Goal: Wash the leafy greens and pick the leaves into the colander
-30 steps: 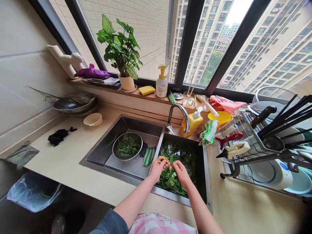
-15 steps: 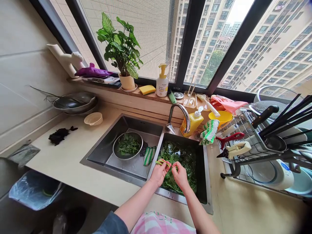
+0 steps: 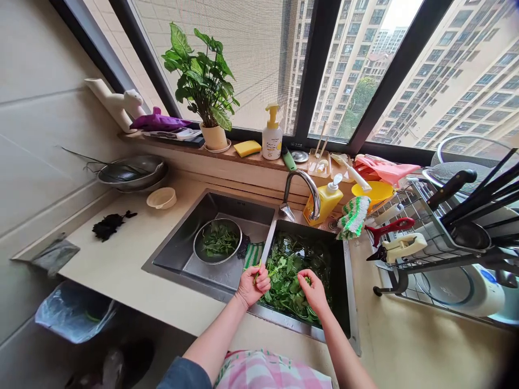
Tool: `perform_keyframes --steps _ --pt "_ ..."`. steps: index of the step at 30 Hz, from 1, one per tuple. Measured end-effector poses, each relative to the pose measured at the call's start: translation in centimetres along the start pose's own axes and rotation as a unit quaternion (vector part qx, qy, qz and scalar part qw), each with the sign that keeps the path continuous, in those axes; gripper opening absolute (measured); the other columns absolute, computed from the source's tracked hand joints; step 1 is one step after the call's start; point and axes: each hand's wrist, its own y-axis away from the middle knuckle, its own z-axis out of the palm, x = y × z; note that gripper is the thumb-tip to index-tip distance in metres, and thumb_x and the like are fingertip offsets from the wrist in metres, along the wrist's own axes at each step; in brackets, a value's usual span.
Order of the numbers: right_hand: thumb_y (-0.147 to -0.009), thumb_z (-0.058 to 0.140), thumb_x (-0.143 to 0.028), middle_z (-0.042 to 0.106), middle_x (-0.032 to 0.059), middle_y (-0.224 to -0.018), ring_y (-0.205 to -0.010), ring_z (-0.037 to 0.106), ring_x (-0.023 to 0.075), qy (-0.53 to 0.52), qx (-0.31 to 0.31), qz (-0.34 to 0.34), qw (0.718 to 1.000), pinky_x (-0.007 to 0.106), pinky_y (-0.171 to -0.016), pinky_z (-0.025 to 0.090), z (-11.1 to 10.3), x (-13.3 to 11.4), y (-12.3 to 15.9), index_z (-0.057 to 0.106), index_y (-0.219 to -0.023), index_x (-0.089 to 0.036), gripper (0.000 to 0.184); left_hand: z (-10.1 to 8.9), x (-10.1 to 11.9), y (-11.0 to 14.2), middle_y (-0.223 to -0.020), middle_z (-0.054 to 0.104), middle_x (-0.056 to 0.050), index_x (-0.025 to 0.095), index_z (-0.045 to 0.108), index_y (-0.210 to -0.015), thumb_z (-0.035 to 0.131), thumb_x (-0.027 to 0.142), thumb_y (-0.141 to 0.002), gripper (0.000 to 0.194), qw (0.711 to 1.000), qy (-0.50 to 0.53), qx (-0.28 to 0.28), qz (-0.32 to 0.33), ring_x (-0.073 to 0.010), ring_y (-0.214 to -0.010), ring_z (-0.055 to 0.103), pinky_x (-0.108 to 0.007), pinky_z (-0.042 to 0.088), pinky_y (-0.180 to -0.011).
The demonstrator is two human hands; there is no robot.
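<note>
**Hands apart at the right basin, left one gripping stems**

Left hand (image 3: 253, 286) sits over the near part of the sink divider (image 3: 268, 243), fingers curled tight around a few slim green stems (image 3: 256, 276); leafy ends seem to trail right. Right hand (image 3: 313, 292) is to its right, apart from it, over leafy greens (image 3: 284, 297) heaped in the right basin (image 3: 343, 286). Right fingers are bent in toward the thumb; some green shows at the tips, but we can't tell whether it's pinched or just background. More leaves lie in the metal bowl (image 3: 214, 262) in the left basin (image 3: 198, 271), a green-and-white striped cloth (image 3: 253, 254) near its right side.

Our read: the step in hand looks like sorting stems by hand. To do it well, we'd hold few stems at once, firmly but not crushing, since wet ones probably slip. We'd bring the right fingers close beside the left ones, pinch near the spot to break and use a short bend, not a long pull that could tear leaves. A stem that bends without snapping is likely tough, so we'd shift the pinch along. Left hand would do better farther right, clear of the divider, so drips and scraps drop in the right basin, not on the near worktop (image 3: 170, 294).
</note>
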Motion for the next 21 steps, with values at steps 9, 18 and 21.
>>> perform_keyframes --steps 9,18,21 --pt "-0.066 0.055 -0.057 0.063 0.0032 -0.076 -0.074 0.054 0.0182 -0.013 0.06 0.111 0.992 0.026 -0.067 0.041 0.0 2.9 -1.5 0.063 -0.074 -0.016 0.042 -1.7 1.3 2.4 -0.043 0.023 0.008 0.015 0.045 -0.065 0.05 0.021 -0.073 0.011 1.0 0.01 -0.006 0.005 -0.0038 -0.035 0.023 -0.019 0.014 -0.039" --pt "-0.075 0.051 -0.053 0.055 -0.002 -0.058 -0.059 0.05 0.0117 -0.138 -0.095 0.008 0.986 0.022 -0.059 0.039 11.3 -9.7 -6.6 0.061 -0.081 -0.017 0.038 -3.3 11.6 14.8 -0.041 0.026 0.008 0.016 0.048 -0.066 0.052 0.019 -0.073 0.009 0.975 0.005 0.032 0.221 -0.0037 -0.034 0.024 -0.019 0.017 -0.039" --pt "-0.075 0.05 -0.055 0.059 0.0011 -0.063 -0.061 0.052 0.0133 -0.131 -0.109 -0.029 0.985 0.023 -0.06 0.04 18.6 -11.7 -9.6 0.06 -0.079 -0.016 0.041 -4.8 16.0 21.2 -0.044 0.031 0.007 0.015 0.049 -0.068 0.054 0.017 -0.072 0.007 0.942 -0.003 0.09 0.323 -0.0039 -0.036 0.029 -0.018 0.022 -0.04"
